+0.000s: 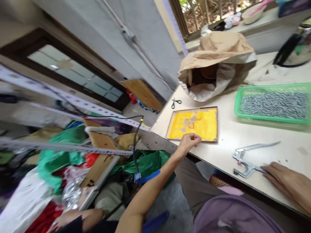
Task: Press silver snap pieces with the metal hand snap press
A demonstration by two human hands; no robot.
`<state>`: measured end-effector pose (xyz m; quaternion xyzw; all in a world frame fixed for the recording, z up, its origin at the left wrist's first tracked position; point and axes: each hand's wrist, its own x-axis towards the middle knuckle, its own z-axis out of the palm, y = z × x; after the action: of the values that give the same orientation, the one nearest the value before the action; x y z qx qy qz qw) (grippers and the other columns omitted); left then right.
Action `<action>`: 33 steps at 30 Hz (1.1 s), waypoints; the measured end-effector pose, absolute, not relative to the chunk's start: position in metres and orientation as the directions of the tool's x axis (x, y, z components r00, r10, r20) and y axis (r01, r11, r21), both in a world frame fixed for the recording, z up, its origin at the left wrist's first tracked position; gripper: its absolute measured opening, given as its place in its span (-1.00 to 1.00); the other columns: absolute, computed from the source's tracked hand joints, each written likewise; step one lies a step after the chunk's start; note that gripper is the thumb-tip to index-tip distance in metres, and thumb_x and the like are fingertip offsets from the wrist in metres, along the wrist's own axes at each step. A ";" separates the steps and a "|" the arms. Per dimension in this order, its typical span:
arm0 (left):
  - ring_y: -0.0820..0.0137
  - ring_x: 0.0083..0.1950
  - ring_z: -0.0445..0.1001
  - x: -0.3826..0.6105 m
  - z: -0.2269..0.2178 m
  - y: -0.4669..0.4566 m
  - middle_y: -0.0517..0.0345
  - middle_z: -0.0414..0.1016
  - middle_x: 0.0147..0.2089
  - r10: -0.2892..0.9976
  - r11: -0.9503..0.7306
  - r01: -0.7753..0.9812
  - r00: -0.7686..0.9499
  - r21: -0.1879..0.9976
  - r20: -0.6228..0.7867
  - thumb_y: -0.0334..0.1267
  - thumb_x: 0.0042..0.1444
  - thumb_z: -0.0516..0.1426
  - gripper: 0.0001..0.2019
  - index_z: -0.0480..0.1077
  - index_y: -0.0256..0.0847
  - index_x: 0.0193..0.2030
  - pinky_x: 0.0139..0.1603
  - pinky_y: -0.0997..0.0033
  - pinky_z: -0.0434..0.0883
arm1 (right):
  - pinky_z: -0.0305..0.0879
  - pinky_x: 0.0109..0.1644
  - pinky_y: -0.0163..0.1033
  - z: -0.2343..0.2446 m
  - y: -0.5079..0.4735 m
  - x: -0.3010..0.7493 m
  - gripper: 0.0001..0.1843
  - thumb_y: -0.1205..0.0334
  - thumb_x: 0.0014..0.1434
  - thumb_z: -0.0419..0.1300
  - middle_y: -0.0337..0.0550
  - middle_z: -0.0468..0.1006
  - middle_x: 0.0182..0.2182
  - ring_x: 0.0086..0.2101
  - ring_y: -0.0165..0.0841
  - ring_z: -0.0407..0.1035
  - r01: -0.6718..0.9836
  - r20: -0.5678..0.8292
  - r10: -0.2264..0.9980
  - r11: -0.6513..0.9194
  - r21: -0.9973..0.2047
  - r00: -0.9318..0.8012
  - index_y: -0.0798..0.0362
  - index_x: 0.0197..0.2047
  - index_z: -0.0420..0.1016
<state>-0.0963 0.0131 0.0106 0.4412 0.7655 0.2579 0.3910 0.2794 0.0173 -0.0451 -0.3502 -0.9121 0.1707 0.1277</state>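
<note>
Fingers (195, 138) of left hand (190, 141) are pinching shut, ideally lightly, at the tray's (209, 128) six o'clock rim; right hand (289, 184) is lying flat on pliers (245, 163).

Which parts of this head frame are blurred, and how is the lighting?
Head view: strongly tilted; the cluttered metal shelving at frame left is smeared by motion blur; the yellow flat tray, left hand and silver metal hand press read fairly sharp; soft daylight from the barred window, no hard shadows.
</note>
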 end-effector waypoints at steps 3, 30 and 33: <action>0.56 -0.52 0.32 -0.044 0.005 0.000 0.19 0.45 -0.49 0.830 0.557 0.207 -0.111 0.804 -0.546 -0.25 -0.10 0.25 -0.84 0.45 -0.34 -0.44 -0.50 0.58 0.29 | 0.34 -0.43 -0.25 -0.018 0.019 0.266 -0.68 0.26 0.36 -0.15 -0.12 0.46 -0.40 -0.42 -0.32 0.44 0.568 0.069 0.669 0.677 -0.467 -0.740 -0.04 -0.35 0.35; 0.58 -0.64 0.19 0.036 -0.006 0.004 0.36 0.24 -0.70 0.639 0.637 0.566 -0.009 0.523 -0.769 -0.34 -0.09 0.15 -0.92 0.44 -0.32 -0.50 -0.56 0.59 0.17 | 0.10 -0.44 -0.28 -0.029 0.008 0.265 -0.74 0.57 0.13 -0.08 -0.17 0.35 -0.41 -0.47 -0.35 0.25 0.562 0.157 0.658 0.725 -0.399 -0.737 0.00 -0.34 0.25; 0.58 -0.65 0.21 0.035 -0.008 0.006 0.36 0.24 -0.71 0.605 0.647 0.571 0.021 0.506 -0.796 -0.35 -0.09 0.15 -0.93 0.41 -0.30 -0.51 -0.60 0.61 0.17 | 0.08 -0.44 -0.28 -0.023 0.009 0.266 -0.73 0.58 0.12 -0.08 -0.17 0.34 -0.42 -0.47 -0.35 0.23 0.539 0.162 0.634 0.744 -0.395 -0.756 0.01 -0.33 0.25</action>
<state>0.0353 0.0057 -0.0078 0.4200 0.6996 0.0146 0.5779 0.2661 0.0094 -0.0230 -0.3179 -0.9225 0.1643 0.1445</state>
